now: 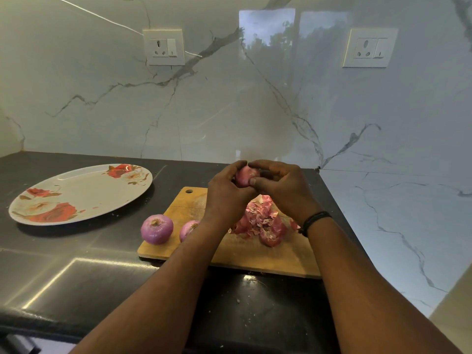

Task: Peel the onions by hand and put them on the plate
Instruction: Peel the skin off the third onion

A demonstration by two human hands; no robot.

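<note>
Head view: we hold one onion (245, 175) raised over the far end of the cutting board (229, 249), left hand (226, 192) and right hand (283, 190) both curled around it, fingertips picking at skin. Two more onions (156, 229) wait at the board's left edge; peels (263, 223) sit mid-board; plate (79, 192) lies well left of the board. Risk: the slick bulb could slip and roll off the board.

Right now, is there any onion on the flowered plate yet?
No, the flowered plate holds no onion; two onions sit on the cutting board and one is in both hands.
</note>
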